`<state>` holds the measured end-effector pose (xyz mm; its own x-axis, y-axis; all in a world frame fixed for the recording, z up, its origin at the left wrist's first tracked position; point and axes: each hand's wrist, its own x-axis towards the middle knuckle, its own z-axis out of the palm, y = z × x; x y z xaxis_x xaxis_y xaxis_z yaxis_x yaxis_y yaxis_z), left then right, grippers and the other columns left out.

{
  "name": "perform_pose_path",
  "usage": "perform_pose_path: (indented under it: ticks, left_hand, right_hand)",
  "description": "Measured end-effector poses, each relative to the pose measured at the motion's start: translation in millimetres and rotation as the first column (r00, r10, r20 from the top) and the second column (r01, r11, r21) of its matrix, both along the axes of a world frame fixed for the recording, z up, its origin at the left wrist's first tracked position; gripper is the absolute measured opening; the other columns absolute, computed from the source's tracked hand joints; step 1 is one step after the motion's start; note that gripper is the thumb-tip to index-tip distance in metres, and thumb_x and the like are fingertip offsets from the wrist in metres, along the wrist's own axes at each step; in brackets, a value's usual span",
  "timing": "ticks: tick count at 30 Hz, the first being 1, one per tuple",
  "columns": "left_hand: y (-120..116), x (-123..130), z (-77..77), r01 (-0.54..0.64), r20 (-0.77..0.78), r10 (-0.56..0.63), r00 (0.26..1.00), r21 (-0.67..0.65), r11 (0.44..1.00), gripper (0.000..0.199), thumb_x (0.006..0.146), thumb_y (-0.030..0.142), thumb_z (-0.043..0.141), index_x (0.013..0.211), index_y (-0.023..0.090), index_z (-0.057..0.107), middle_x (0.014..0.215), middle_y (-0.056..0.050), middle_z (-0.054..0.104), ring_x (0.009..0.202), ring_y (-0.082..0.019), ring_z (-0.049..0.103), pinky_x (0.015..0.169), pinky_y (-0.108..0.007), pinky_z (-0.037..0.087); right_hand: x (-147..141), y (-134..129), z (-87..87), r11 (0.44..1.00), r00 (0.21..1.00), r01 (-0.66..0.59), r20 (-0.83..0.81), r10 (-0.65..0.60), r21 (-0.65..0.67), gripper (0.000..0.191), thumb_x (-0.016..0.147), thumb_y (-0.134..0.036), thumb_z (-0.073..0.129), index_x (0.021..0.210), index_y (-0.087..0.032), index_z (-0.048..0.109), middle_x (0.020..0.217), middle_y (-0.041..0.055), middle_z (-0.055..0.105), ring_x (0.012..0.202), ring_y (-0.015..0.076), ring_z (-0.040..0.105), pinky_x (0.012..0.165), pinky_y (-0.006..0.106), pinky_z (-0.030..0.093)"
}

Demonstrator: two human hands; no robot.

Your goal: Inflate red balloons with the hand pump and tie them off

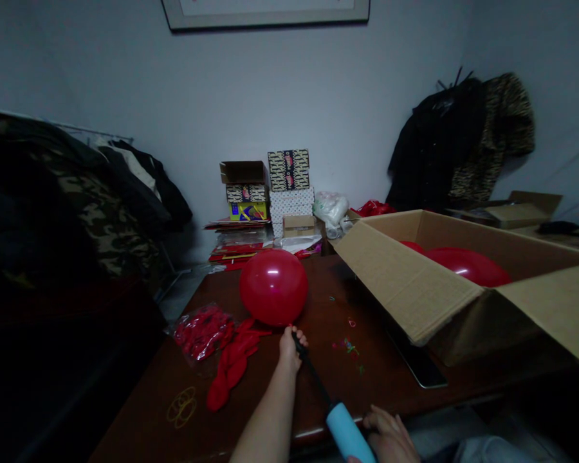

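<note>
An inflated red balloon (pixel 273 287) stands above the table, its neck down at the black nozzle end of a hand balloon pump (pixel 346 432). My left hand (pixel 290 349) is closed around the balloon's neck and that nozzle end. The pump's light-blue barrel slants down to the bottom edge. Against the barrel's lower right side is my right hand (pixel 390 435), fingers bent, with a fingertip showing at the barrel's bottom; the frame edge cuts off part of this grip. Left of my forearm lie flat red balloons (pixel 231 370) and a clear bag of red balloons (pixel 203 331).
A large open cardboard box (pixel 405 289) with red balloons (pixel 468 265) inside stands at the right. A phone-like dark slab (pixel 422 363) lies below its flap. Yellowish rubber bands (pixel 181 406) and small coloured bits (pixel 350 347) are on the brown table (pixel 318 386). Boxes (pixel 289 170) are stacked behind.
</note>
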<state>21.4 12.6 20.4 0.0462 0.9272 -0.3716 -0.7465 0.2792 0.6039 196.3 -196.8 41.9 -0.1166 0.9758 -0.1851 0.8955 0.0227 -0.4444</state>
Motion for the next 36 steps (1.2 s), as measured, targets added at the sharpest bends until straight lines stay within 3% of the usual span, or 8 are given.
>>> perform_pose_path:
  ticks: [7, 12, 15, 19, 28, 36]
  left_hand:
    - [-0.3, -6.0, 3.6, 0.006, 0.010, -0.006, 1.000, 0.034, 0.999, 0.020, 0.077, 0.030, 0.048, 0.066, 0.020, 0.035, 0.049, 0.007, 0.035, 0.038, -0.007, 0.035, 0.040, -0.019, 0.028]
    - [-2.1, -4.5, 4.1, 0.008, 0.012, -0.009, 1.000, 0.035, 0.999, 0.019, 0.078, 0.032, 0.049, 0.068, 0.020, 0.037, 0.050, 0.006, 0.039, 0.043, -0.009, 0.043, 0.051, -0.025, 0.044]
    - [-1.7, -5.7, 6.0, 0.025, 0.014, -0.025, 1.000, 0.027, 0.999, 0.019, 0.080, 0.031, 0.048, 0.068, 0.020, 0.038, 0.050, 0.005, 0.042, 0.045, -0.010, 0.045, 0.063, -0.034, 0.050]
    - [2.8, -11.7, 6.7, 0.013, -0.005, -0.013, 1.000, 0.003, 1.000, 0.018, 0.081, 0.029, 0.046, 0.067, 0.020, 0.038, 0.048, 0.006, 0.041, 0.041, -0.008, 0.040, 0.067, -0.038, 0.051]
    - [5.0, -6.8, 0.6, 0.008, -0.029, -0.007, 1.000, 0.032, 0.999, 0.020, 0.078, 0.031, 0.050, 0.067, 0.020, 0.038, 0.047, 0.008, 0.037, 0.036, -0.006, 0.034, 0.067, -0.040, 0.051]
    - [6.3, -4.6, 13.8, -0.012, -0.088, 0.017, 0.996, 0.053, 0.998, 0.018, 0.080, 0.028, 0.044, 0.065, 0.020, 0.037, 0.044, 0.008, 0.038, 0.035, -0.007, 0.034, 0.064, -0.036, 0.050]
  right_hand:
    - [-15.1, 14.3, 21.5, 0.999, 1.000, -0.011, 0.005, 0.010, 0.051, 0.049, 0.076, -0.057, 0.042, 0.092, -0.018, 0.067, 0.119, 0.0121, 0.055, 0.124, 0.0338, 0.034, 0.105, 0.051, 0.014]
    - [-42.2, 46.0, 37.3, 0.982, 0.998, 0.061, -0.003, -0.062, 0.179, 0.047, 0.079, -0.050, 0.041, 0.093, -0.013, 0.066, 0.115, 0.0128, 0.056, 0.120, 0.0308, 0.038, 0.105, 0.044, 0.017]
    - [-58.4, 71.0, 39.1, 0.975, 0.996, 0.091, -0.006, -0.092, 0.205, 0.045, 0.078, -0.048, 0.044, 0.092, -0.011, 0.066, 0.111, 0.0130, 0.057, 0.117, 0.0301, 0.041, 0.104, 0.043, 0.019]
    - [-71.9, 88.5, 30.9, 0.973, 0.995, 0.099, 0.004, -0.103, 0.209, 0.045, 0.079, -0.047, 0.042, 0.091, -0.011, 0.066, 0.110, 0.0137, 0.057, 0.117, 0.0303, 0.041, 0.104, 0.045, 0.017]
    - [-67.3, 73.2, 26.7, 0.975, 0.994, 0.099, 0.018, -0.104, 0.201, 0.044, 0.080, -0.048, 0.042, 0.092, -0.013, 0.066, 0.112, 0.0128, 0.057, 0.121, 0.0306, 0.037, 0.105, 0.045, 0.015]
    - [-37.5, 32.0, 28.0, 0.989, 0.998, 0.043, 0.035, -0.048, 0.142, 0.046, 0.081, -0.051, 0.040, 0.094, -0.015, 0.065, 0.114, 0.0128, 0.057, 0.122, 0.0313, 0.036, 0.106, 0.049, 0.013]
